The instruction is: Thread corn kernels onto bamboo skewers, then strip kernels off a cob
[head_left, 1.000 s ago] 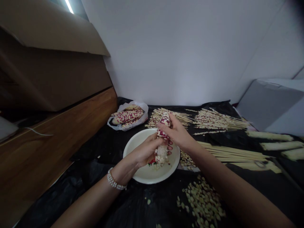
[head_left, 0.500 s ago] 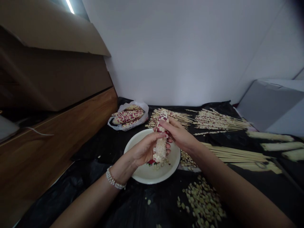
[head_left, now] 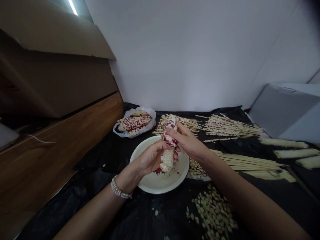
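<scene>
Above a white enamel basin point(head_left: 147, 186), both hands grip one corn cob point(head_left: 168, 159). Its upper part carries white and dark red kernels, while the lower part is stripped pale. My left hand point(head_left: 152, 156), with a beaded bracelet on the wrist, wraps the cob from the left, thumb across its middle. My right hand point(head_left: 188, 140) closes round the upper part from the right, thumb on the red kernels. Loose kernels point(head_left: 170, 174) lie in the basin, near a red printed pattern partly hidden by the cob.
Behind the basin, a plastic bag point(head_left: 150, 125) holds several speckled cobs point(head_left: 135, 124). Skewers of kernels point(head_left: 225, 125) lie at the back right, before bare sticks point(head_left: 245, 161) and stripped cobs point(head_left: 297, 153). Pale seeds point(head_left: 215, 210) are spread at front right. A cardboard box point(head_left: 57, 76) stands left.
The cob has turned slightly in my hands, showing more dark red kernels near the top. My left thumb has shifted a little down and left along it.
</scene>
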The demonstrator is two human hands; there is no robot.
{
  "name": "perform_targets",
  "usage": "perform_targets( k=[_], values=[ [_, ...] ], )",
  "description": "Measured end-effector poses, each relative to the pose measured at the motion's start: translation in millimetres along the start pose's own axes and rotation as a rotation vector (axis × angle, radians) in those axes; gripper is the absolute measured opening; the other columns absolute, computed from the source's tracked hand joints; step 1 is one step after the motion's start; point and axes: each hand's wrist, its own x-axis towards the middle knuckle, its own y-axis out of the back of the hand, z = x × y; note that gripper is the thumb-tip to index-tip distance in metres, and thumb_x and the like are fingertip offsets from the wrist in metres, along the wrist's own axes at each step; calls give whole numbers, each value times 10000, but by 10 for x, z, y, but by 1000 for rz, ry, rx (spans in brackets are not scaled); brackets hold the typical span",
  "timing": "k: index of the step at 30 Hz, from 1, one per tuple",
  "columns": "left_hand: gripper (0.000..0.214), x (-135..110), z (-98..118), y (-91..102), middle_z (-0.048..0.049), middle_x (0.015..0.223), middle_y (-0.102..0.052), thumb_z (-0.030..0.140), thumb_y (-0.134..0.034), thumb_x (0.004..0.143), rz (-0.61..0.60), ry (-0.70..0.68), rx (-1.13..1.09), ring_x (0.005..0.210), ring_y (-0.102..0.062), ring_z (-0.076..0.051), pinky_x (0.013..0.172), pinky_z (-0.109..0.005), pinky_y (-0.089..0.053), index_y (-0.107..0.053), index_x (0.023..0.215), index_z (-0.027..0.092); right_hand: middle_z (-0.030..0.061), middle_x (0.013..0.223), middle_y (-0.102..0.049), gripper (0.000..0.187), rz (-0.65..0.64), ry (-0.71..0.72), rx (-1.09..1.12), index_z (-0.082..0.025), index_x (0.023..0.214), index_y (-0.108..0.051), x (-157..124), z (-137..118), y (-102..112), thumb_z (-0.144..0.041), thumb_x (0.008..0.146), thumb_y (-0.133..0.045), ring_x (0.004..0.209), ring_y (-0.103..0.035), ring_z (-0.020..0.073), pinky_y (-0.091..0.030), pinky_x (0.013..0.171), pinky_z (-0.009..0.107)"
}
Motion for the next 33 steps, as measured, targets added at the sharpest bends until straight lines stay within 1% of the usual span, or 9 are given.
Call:
perform_targets(
  k=[4, 9, 12, 14, 18, 22, 25, 29, 33],
  values=[
    [279, 4, -18, -29, -68, 710, -666, 167, -537, 671, -4, -56, 40, 577, -587, -162, 499, -264, -409, -669, 912, 123, -77, 588, -477, 329, -2, -2, -29, -279, 914, -439, -3, 3, 6, -536, 824, -624, 369, -370, 78, -418, 326, 252],
    [295, -3, -25, -77, -53, 754, -673, 96, -549, 639, -6, -128, 73, 666, -623, -169, 630, -288, -473, -643, 916, 136, -71, 561, -488, 309, 0, -9, -68, -272, 943, -462, 12, 6, 41, -540, 849, -584, 342, -378, 80, -352, 302, 231],
    [313, -16, 3, -107, -50, 827, -690, 81, -628, 660, 3, -177, 118, 726, -636, -165, 692, -285, -471, -623, 965, 153, -60, 607, -479, 286, 64, 56, -67, -265, 937, -470, 31, -28, 55, -492, 838, -615, 392, -395, 83, -325, 310, 222],
    [286, -14, 14, -123, -60, 868, -693, 144, -671, 714, 21, -208, 146, 759, -638, -167, 714, -287, -467, -614, 994, 158, -51, 650, -483, 281, 122, 99, -68, -261, 909, -463, 40, -62, 56, -461, 824, -640, 440, -418, 90, -340, 333, 224],
    [249, 5, -9, -140, -83, 979, -690, 302, -620, 826, 111, -295, 265, 894, -630, -209, 790, -323, -461, -619, 1039, 173, -44, 671, -482, 296, 203, 108, -95, -252, 867, -456, 41, -103, 48, -464, 808, -654, 497, -435, 103, -378, 401, 245],
    [224, -11, -56, -125, -62, 1116, -650, 316, -522, 892, 284, -480, 600, 1154, -514, -228, 973, -320, -362, -637, 1059, 220, -28, 756, -517, 288, 251, 134, -103, -240, 872, -475, 51, -62, 51, -419, 789, -685, 635, -494, 120, -441, 561, 265],
    [189, -19, -85, -82, -51, 981, -646, 294, -484, 905, 359, -578, 753, 1047, -536, -229, 975, -315, -337, -645, 972, 221, -28, 778, -522, 283, 265, 145, -97, -236, 876, -484, 65, -14, 53, -405, 786, -692, 682, -499, 125, -441, 621, 270],
    [147, 29, -95, -27, -32, 807, -603, 208, -481, 859, 369, -533, 682, 841, -546, -213, 830, -323, -410, -627, 865, 192, -26, 771, -524, 270, 247, 135, -62, -235, 882, -497, 78, 5, 54, -421, 796, -672, 675, -503, 130, -438, 618, 277],
    [237, 68, -72, -45, -46, 917, -645, 174, -486, 811, 226, -335, 360, 823, -588, -203, 733, -322, -458, -611, 1012, 190, -23, 776, -539, 264, 259, 138, -37, -232, 888, -506, 90, -5, 70, -411, 788, -672, 665, -505, 126, -431, 604, 272]
  ],
)
